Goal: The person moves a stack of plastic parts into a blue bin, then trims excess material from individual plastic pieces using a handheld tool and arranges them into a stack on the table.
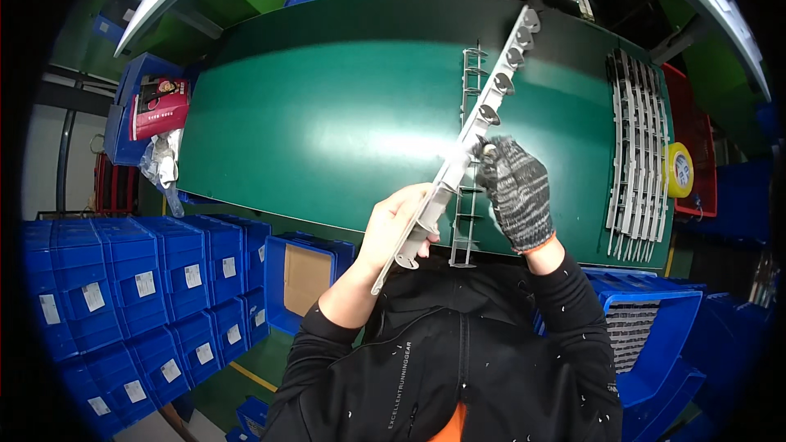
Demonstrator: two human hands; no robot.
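Note:
A long, pale grey strip with round dark-faced tabs along one edge (449,178) slants above the green table (303,123), far end to the upper right. My bare left hand (395,225) is closed round its near part. Against the strip's middle is my right hand (519,192), in a grey-and-black knitted glove, fingers curled in. A small pale tip shows at its fingertips; what it grips is mostly hidden. Beneath the held strip, a thin ladder-like strip (465,229) lies on the table, reaching toward my body.
Several similar strips (637,155) lie side by side at the table's right end, by a yellow tape roll (679,170) and a red bin (702,196). A blue box with a red package (160,106) stands left. Blue crates (155,270) are stacked lower left; another (655,319) sits lower right.

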